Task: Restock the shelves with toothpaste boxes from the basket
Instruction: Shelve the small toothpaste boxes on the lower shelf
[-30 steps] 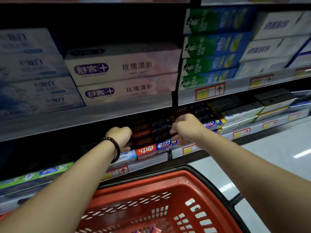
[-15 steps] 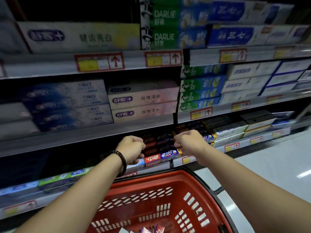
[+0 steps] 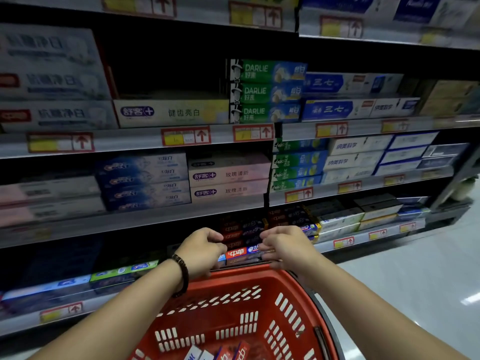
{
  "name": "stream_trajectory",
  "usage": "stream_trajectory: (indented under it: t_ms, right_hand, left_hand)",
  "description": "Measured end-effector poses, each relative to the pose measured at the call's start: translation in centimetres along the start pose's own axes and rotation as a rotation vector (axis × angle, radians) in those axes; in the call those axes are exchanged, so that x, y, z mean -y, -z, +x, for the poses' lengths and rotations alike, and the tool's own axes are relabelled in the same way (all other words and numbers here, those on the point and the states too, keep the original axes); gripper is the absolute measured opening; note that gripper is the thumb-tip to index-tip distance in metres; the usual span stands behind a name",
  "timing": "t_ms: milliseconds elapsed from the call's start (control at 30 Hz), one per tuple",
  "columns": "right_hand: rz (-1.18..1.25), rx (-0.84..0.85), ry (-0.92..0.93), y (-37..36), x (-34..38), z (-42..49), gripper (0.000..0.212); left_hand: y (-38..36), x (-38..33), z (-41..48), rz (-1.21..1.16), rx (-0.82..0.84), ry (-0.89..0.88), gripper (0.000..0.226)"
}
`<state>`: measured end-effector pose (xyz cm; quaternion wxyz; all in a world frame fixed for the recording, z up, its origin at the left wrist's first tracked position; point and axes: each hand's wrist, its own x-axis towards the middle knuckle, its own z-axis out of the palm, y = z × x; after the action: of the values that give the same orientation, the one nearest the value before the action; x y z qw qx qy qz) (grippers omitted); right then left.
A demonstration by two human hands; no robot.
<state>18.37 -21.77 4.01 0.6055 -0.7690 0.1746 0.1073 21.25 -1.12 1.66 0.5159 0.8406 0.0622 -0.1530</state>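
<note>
Low in the red slotted plastic basket (image 3: 244, 276), red-and-white toothpaste boxes (image 3: 228, 353) are seen lying below and behind both wrists. Beyond, the left hand (image 3: 202, 252) and right hand (image 3: 284, 245) are held loosely curled, gripping nothing, flanking the crosswise red-and-blue box stack (image 3: 237, 252) on the bottom shelf (image 3: 361, 237).

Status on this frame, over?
Left hand, right hand loosely curled, empty, at shelf stack. More boxes in basket. Nothing in the way.
</note>
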Motion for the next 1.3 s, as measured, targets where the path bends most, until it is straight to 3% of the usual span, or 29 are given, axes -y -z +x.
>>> stream_trajectory:
  t_ms: [367, 600, 733, 1300]
  right_hand:
    - [-0.113, 0.033, 0.081, -0.7, -1.2, -6.3, 0.021]
    - [-0.081, 0.061, 0.072, -1.3, -2.9, -9.4, 0.02]
    - [-0.192, 0.063, 0.108, -1.4, -4.4, -10.2, 0.018]
    - [-0.139, 0.161, 0.024, -2.1, -7.7, -11.6, 0.016]
  left_hand:
    - [1.2, -0.3, -6.9, 0.05, -0.037, -0.049, 0.015]
    - [0.7, 2.4, -10.5, 0.018, -0.05, 0.018, 0.016]
    - [0.5, 4.2, -12.1, 0.027, -0.041, 0.041, 0.016]
    - [-1.1, 8.1, -13.8, 0.126, -0.015, 0.117, 0.013]
